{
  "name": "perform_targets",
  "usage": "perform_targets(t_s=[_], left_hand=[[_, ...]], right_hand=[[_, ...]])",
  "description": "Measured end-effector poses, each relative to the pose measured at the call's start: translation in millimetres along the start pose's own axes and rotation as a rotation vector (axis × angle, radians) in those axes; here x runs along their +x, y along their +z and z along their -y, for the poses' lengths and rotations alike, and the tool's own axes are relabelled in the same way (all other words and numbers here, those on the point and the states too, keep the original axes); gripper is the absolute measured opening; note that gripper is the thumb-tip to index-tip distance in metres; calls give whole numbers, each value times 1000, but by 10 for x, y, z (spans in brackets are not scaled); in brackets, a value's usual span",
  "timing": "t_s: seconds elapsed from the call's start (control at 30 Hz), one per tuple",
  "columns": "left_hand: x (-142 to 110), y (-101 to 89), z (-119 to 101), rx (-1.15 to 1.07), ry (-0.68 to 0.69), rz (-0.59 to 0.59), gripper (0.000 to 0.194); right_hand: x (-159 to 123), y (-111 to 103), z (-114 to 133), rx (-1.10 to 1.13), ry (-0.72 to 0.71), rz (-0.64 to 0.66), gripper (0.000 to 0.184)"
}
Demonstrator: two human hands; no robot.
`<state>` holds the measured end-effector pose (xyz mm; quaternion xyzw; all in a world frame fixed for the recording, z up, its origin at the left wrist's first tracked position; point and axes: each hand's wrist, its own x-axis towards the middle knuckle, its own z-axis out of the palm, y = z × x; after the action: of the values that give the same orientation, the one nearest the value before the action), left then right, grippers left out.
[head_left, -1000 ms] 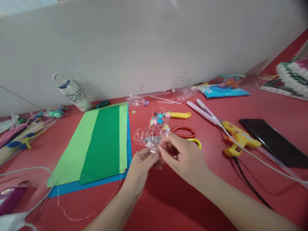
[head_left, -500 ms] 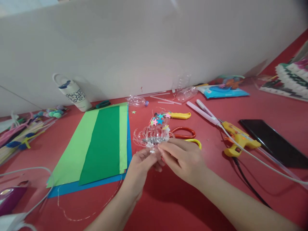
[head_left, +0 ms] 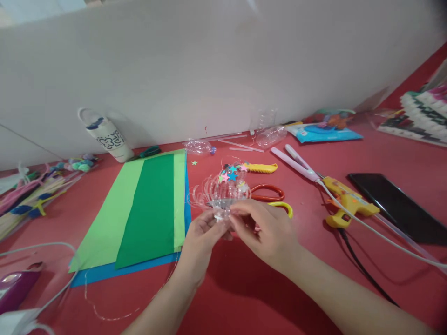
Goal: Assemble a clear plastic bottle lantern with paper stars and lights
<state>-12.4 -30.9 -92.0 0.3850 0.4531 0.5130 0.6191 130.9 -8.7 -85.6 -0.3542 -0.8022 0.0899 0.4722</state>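
Note:
Between my two hands is a clear plastic piece with many thin curled strips (head_left: 221, 188), like a bottle top cut into a fringe. My left hand (head_left: 206, 230) is closed round its narrow lower end. The thumb and fingers of my right hand (head_left: 263, 228) pinch the same piece at its right side. Just beyond it lie several pink and blue stars (head_left: 230, 174) on coiled clear material. Scissors with red and yellow handles (head_left: 267, 191) rest behind my right hand; their blades seem to run behind the clear piece. A yellow cutter (head_left: 261, 168) lies farther back.
Green sheets (head_left: 150, 214) over blue ones lie left. A yellow glue gun (head_left: 349, 202), a pink hair straightener (head_left: 296, 163) and a black phone (head_left: 398, 204) lie right, with cables. Along the wall are a white tumbler (head_left: 111, 139), a plastic bottle piece (head_left: 199, 147) and a blue packet (head_left: 324, 133).
The curled strips have turned and spread slightly to the left. My right hand's fingers have shifted a little on the piece; my left hand stays nearly in place.

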Motion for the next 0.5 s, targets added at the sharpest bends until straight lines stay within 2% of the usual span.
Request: perform_targets(t_s=[0.13, 0.27, 0.5], left_hand=[[0, 24, -7, -55, 23, -29, 16], [-5, 29, -15, -57, 60, 7, 17], [-4, -22, -5, 10, 116, 23, 13]], right_hand=[[2, -12, 21, -6, -37, -14, 9], [-2, -13, 22, -33, -76, -4, 10], [-30, -31, 17, -33, -39, 20, 9]])
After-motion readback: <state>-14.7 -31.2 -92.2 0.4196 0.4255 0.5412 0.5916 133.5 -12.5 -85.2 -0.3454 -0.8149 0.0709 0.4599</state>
